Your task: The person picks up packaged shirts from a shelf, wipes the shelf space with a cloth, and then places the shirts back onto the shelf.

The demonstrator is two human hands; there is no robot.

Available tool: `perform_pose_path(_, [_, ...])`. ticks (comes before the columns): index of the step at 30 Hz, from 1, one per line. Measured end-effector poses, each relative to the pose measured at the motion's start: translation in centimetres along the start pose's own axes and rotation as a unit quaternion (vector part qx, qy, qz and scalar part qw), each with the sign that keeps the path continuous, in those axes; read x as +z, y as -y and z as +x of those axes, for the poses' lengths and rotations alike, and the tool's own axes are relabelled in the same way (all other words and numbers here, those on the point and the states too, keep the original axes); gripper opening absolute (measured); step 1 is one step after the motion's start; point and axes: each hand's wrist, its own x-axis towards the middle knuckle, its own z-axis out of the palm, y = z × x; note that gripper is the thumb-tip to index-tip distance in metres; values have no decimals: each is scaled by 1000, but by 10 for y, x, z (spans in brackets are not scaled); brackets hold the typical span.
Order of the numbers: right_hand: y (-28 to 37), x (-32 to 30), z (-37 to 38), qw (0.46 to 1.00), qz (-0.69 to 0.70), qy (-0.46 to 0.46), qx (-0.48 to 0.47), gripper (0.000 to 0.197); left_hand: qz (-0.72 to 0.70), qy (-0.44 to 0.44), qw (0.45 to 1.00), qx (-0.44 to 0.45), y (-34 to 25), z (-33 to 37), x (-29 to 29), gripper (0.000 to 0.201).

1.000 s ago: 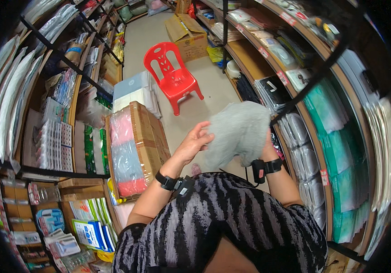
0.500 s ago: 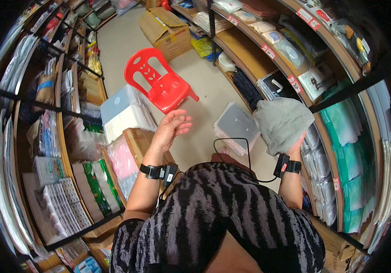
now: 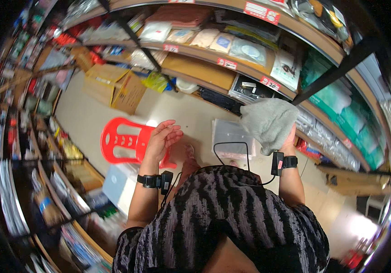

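Looks fairly bright in the middle, with dim recesses beneath the long brown wooden shelf boards (image 3: 200, 75). Glares white on the glossy pale tiled floor (image 3: 200, 109) beside the red plastic chair (image 3: 146, 136), and burns out at lower right. Smears the crowded shelving (image 3: 11, 195) at far left. Renders the soft grey fabric piece (image 3: 269, 122) reasonably clear. Bows straight edges near the rim, then falls to black in the corners
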Motion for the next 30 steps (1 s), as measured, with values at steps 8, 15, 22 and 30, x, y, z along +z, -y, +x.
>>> perform_pose_path(8, [-47, -40, -46, 983, 42, -87, -156, 58, 138, 171, 974, -56, -53, 110, -22, 26])
perform_pose_path(15, [-83, -12, -94, 942, 36, -214, -256, 56, 133, 222, 956, -134, -41, 170, -27, 23])
perform_pose_path(22, [-89, -28, -131, 922, -13, -189, -339, 56, 154, 301, 921, -194, -15, 163, 11, 21])
perform_pose_path(30, [-102, -47, -129, 910, 68, -190, -362, 54, 222, 341, 881, -242, 1, 175, 40, 22])
